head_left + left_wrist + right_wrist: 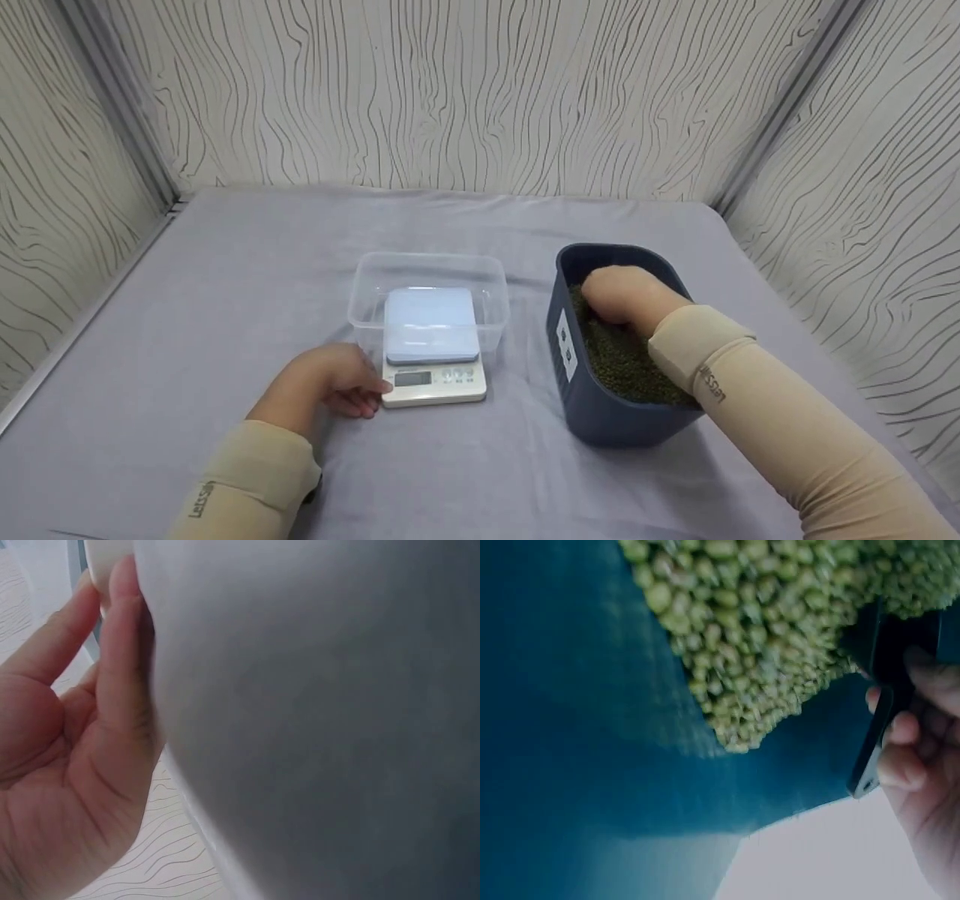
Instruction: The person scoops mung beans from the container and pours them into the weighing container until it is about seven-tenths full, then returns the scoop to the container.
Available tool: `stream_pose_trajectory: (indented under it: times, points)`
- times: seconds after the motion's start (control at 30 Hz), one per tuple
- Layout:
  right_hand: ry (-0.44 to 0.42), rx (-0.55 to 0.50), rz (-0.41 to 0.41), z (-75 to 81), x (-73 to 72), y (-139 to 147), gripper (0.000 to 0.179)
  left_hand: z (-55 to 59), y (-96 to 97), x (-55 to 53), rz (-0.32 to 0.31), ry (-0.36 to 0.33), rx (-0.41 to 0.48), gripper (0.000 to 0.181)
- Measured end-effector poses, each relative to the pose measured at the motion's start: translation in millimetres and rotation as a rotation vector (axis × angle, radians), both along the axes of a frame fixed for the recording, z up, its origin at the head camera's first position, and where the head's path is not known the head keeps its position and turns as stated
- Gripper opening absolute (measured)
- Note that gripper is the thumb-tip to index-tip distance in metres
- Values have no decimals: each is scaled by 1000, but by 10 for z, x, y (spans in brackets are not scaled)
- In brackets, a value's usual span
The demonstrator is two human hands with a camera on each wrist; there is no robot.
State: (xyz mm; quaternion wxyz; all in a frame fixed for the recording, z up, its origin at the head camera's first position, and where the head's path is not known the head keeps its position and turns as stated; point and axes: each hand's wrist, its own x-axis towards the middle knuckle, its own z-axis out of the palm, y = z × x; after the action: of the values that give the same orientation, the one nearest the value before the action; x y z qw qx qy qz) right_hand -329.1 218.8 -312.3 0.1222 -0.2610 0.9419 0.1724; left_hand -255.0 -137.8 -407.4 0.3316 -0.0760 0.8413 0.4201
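My right hand (626,294) is down inside a dark blue bin (626,424). In the right wrist view its fingers are curled round the handle of a black scoop (871,750), whose head dips into small green beans (731,637) that look like mung beans. A white kitchen scale (435,391) lies on the table, its display and buttons facing me. Through the clear plastic container (491,324) on top of it, the scale's pale platform shows. My left hand (341,379) pinches the scale's front left corner between thumb and fingers.
A grey cloth (247,247) with wrinkles covers the table. Wood-grain patterned panels (450,97) stand at the back and both sides. The bin stands to the right of the scale, with a white label (566,345) on its left wall.
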Motion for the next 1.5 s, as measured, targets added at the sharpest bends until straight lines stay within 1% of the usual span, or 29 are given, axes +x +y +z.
stream_pose_trajectory:
  times: [0.1,0.17,0.27,0.5,0.67,0.7,0.8,0.93,1.1,1.3,1.37,1.5]
  points:
    - [-77,31,5,-9,5,14,17,-6,5,-4,3,4,-3,17]
    - [-130,45,5,-10,5,21,19,-4,4,-4,0,4,-2,17]
    - [-217,37,-29,-13,3,37,22,1,1,-4,-2,4,0,17]
    - [-401,-42,-179,28,4,97,24,-2,-14,-9,-10,9,9,17]
    - [-524,-78,-254,87,-11,165,11,-7,-31,-22,-27,-1,26,18]
    - [-544,-92,-262,97,-15,180,12,-8,-33,-24,-30,-1,29,19]
    - [-570,-126,-285,127,-20,215,17,-7,-33,-25,-37,2,28,19]
    - [-600,-162,-282,133,-33,249,11,-11,-26,-18,-27,3,23,18]
    - [-642,-222,-280,166,-39,290,28,-7,-20,-11,-20,1,16,18]
    - [-605,-263,-226,235,-43,357,27,-3,-17,-14,-23,-1,5,18]
    - [-602,-285,-224,256,-42,380,25,-2,-16,-14,-24,-2,7,18]
    - [-605,-335,-226,305,-30,419,29,-2,-19,-14,-26,-2,12,18]
